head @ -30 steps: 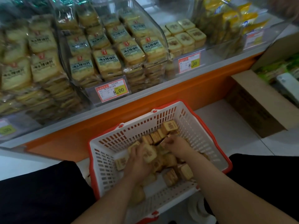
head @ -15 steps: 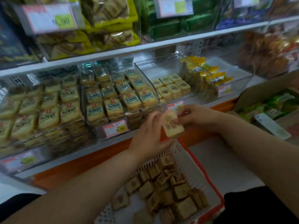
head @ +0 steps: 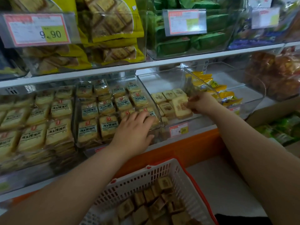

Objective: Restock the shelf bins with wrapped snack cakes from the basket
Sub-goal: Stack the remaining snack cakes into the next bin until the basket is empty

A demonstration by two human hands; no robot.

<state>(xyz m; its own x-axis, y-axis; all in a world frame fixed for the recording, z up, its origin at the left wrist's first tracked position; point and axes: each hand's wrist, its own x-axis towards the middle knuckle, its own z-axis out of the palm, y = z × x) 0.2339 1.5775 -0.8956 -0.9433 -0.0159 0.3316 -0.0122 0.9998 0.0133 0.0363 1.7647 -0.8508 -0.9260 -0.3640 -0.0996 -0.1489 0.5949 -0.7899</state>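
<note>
Head view — right hand (head: 200,103) holds snack cake (head: 181,108) inside bin (head: 162,82).

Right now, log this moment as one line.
right hand: placing snack cake in clear bin | left hand: resting on bin edge | basket: cakes remain

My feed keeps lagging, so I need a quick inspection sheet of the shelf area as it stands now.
Surface: white shelf carrying clear bins.
Job's things: snack cake being set into half-filled bin; more cakes in basket.
Clutter: cardboard box at right.
Hands: right hand grips the cake; left hand rests flat on the neighbouring bin's front.
Cables: nothing seen.
Surroundings: price tags, yellow and green packs above.
</note>
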